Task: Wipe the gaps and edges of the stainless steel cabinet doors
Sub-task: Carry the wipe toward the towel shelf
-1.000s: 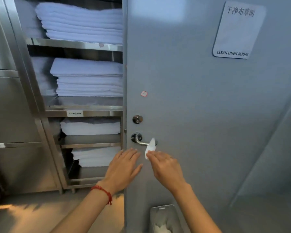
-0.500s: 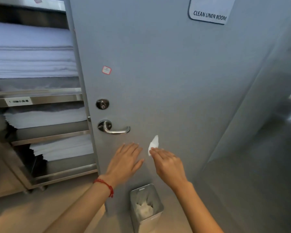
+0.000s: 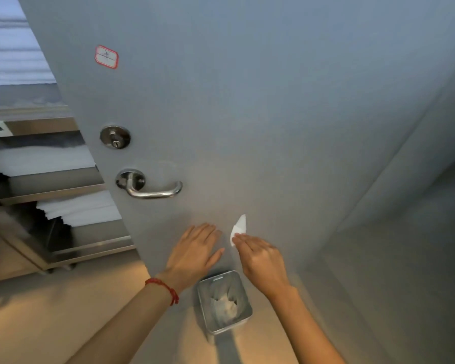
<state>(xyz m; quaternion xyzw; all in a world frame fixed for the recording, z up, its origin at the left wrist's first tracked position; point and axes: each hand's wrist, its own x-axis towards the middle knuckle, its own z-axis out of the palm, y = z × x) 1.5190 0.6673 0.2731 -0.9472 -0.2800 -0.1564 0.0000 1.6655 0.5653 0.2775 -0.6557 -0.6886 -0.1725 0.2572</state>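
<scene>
Closer now, flat left hand (image 3: 195,248) on door (image 3: 273,114); right hand (image 3: 260,261) pinches wipe (image 3: 239,228)

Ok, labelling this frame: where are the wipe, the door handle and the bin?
wipe (image 3: 239,227), head view, white tip above the fingers
door handle (image 3: 153,192), head view, lever bar
bin (image 3: 243,288), head view, right rim

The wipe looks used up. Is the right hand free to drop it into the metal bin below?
Probably yes: the right hand pinches the wipe almost above the open bin, nothing between them.
</scene>
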